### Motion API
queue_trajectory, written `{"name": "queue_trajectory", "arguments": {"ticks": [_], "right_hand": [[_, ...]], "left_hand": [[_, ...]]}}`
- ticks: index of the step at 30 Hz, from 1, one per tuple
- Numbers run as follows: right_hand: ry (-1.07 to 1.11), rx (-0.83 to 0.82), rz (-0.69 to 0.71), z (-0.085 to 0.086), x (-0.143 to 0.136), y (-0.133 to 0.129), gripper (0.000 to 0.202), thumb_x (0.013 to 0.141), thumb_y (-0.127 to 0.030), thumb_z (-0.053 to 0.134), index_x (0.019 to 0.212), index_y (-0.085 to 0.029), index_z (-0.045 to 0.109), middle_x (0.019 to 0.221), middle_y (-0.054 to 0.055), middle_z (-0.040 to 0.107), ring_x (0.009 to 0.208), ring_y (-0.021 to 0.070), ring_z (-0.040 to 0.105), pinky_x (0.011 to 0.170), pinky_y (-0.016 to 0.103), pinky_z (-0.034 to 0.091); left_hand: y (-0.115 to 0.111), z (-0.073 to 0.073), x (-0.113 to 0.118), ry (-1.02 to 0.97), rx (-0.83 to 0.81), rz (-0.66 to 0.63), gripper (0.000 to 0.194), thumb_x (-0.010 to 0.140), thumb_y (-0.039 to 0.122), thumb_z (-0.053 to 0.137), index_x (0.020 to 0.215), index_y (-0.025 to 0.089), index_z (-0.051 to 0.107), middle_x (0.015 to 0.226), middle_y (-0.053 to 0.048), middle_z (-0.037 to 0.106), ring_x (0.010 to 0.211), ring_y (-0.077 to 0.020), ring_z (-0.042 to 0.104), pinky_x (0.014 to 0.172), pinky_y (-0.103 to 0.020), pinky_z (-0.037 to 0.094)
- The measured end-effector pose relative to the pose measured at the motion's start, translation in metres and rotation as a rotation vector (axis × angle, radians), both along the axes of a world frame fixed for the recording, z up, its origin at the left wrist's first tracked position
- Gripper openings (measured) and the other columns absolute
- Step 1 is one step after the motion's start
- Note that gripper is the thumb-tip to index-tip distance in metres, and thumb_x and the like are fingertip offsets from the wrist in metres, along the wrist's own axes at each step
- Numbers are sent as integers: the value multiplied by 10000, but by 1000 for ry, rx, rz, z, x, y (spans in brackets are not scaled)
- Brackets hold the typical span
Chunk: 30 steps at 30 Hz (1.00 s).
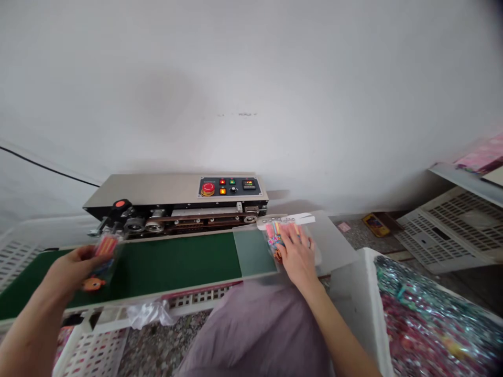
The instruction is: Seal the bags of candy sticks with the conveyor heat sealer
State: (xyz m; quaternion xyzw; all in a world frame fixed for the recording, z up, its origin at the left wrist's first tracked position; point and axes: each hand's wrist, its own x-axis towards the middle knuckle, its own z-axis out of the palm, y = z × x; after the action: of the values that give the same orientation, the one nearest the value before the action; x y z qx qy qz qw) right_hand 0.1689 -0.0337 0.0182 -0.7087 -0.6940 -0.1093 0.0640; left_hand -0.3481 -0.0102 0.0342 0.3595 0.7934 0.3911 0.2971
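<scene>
At the left end of the green conveyor belt [181, 260], my left hand [80, 267] pinches a small clear plastic bag [105, 256]. Pink and yellow striped pieces and an orange figure show inside it, blurred by motion. My right hand [299, 256] lies with fingers spread over another clear bag [274, 233] at the belt's right end, covering part of it. This bag has pastel pieces and a white top edge close to the machine's intake. Behind the belt stands a band sealing machine [173, 189] with lit buttons and a red stop button [208, 188].
To the right, a white foam box [371, 293] holds many shiny packets. Grey crates [440, 230] stand beyond it. A white perforated basket [92, 351] sits under the belt, near a crumpled clear plastic piece [149, 314]. The wall is close behind the machine.
</scene>
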Motion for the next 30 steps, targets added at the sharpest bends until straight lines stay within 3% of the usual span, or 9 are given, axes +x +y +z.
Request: {"name": "queue_trajectory", "arguments": {"ticks": [1, 4, 10, 13, 16, 19, 24, 26, 30], "right_hand": [[5, -2, 55, 0, -3, 1, 485, 1011, -369, 427, 1492, -313, 460, 1577, 52, 426, 1443, 329, 312, 1102, 528, 290], [1, -19, 134, -3, -7, 0, 485, 1016, -373, 419, 1499, -336, 445, 1565, 44, 444, 1451, 321, 307, 1099, 521, 303], [91, 41, -91, -6, 5, 5, 405, 991, -347, 421, 1262, -189, 677, 1505, 154, 501, 1416, 393, 338, 1097, 633, 252], [495, 44, 27, 7, -10, 6, 386, 965, -400, 441, 1137, -196, 719, 1282, 153, 671, 1259, 343, 515, 1069, 552, 351], [1154, -120, 131, 19, -37, 10, 432, 881, -564, 537, 1038, -206, 720, 971, 96, 744, 918, 256, 666, 809, 384, 523], [1418, -144, 72, 23, -51, 22, 415, 760, -615, 638, 789, -204, 684, 644, 7, 640, 603, 179, 585, 551, 280, 455], [1344, -7, 10, 18, -34, 45, 365, 690, -573, 659, 652, -210, 640, 568, -22, 592, 549, 147, 504, 535, 264, 397], [1294, 40, -14, 13, -25, 53, 358, 699, -564, 635, 654, -209, 645, 610, -3, 632, 591, 163, 536, 575, 276, 409], [1165, 115, -79, 5, -13, 67, 325, 747, -514, 566, 689, -206, 653, 654, 21, 668, 625, 185, 569, 621, 295, 418]], "left_hand": [[-6, 4, 4, -17, -85, 21, 362, 539, 450, 839, 779, 257, 649, 564, 110, 632, 584, -193, 594, 552, -275, 466], [-24, 20, 42, -341, 24, -11, 526, 457, 417, 893, 910, 264, 674, 715, 125, 711, 624, -164, 623, 550, -251, 499], [-29, 26, 155, -614, 167, -254, 496, 438, 431, 932, 755, 152, 672, 711, -17, 712, 597, -145, 622, 562, -240, 491], [-23, 20, 210, -703, 161, -378, 437, 517, 446, 895, 768, 159, 682, 718, -14, 694, 625, -140, 624, 586, -228, 472], [-17, 12, 263, -752, 162, -529, 360, 598, 413, 847, 782, 166, 661, 708, 8, 660, 615, -118, 594, 591, -217, 455], [-7, 0, 306, -681, 206, -632, 334, 639, 438, 789, 732, 178, 601, 645, 29, 610, 584, -115, 566, 574, -223, 443], [15, -11, 335, -482, 238, -650, 160, 725, 312, 689, 710, 196, 578, 586, 46, 563, 547, -127, 545, 555, -241, 441], [17, -10, 337, -384, 264, -616, 96, 742, 218, 661, 832, 203, 631, 724, 12, 645, 675, -165, 611, 689, -295, 505], [10, -9, 343, 99, 458, -731, 358, 874, 159, 544, 1222, 201, 614, 1248, -105, 644, 1172, -246, 582, 1038, -409, 453]]}}
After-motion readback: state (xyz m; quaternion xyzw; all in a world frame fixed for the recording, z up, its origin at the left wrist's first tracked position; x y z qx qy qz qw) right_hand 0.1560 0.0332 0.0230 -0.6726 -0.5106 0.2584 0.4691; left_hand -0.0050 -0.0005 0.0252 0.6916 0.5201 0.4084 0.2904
